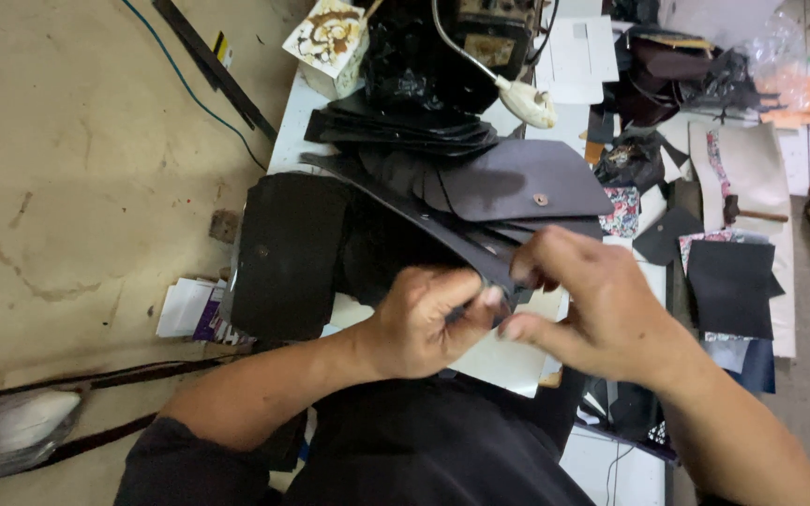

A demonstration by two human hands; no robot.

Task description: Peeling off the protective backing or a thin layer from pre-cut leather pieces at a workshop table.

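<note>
My left hand point(424, 319) and my right hand point(585, 302) meet over the front of a white work table point(285, 131). Both pinch the near end of a long dark leather strip point(424, 217) that runs away toward the upper left. Just beyond the fingers lies a dark grey leather flap point(517, 178) with a small metal snap. A stack of black cut leather pieces point(396, 126) sits further back. What exactly is between my fingertips is partly hidden.
A black sewing machine point(442, 42) with a white gooseneck lamp point(527, 98) stands at the back. A black leather piece point(288, 253) hangs over the table's left edge. Scraps, patterned fabric and black pieces point(728, 286) lie on the right. A small patterned box point(330, 42) sits at back left.
</note>
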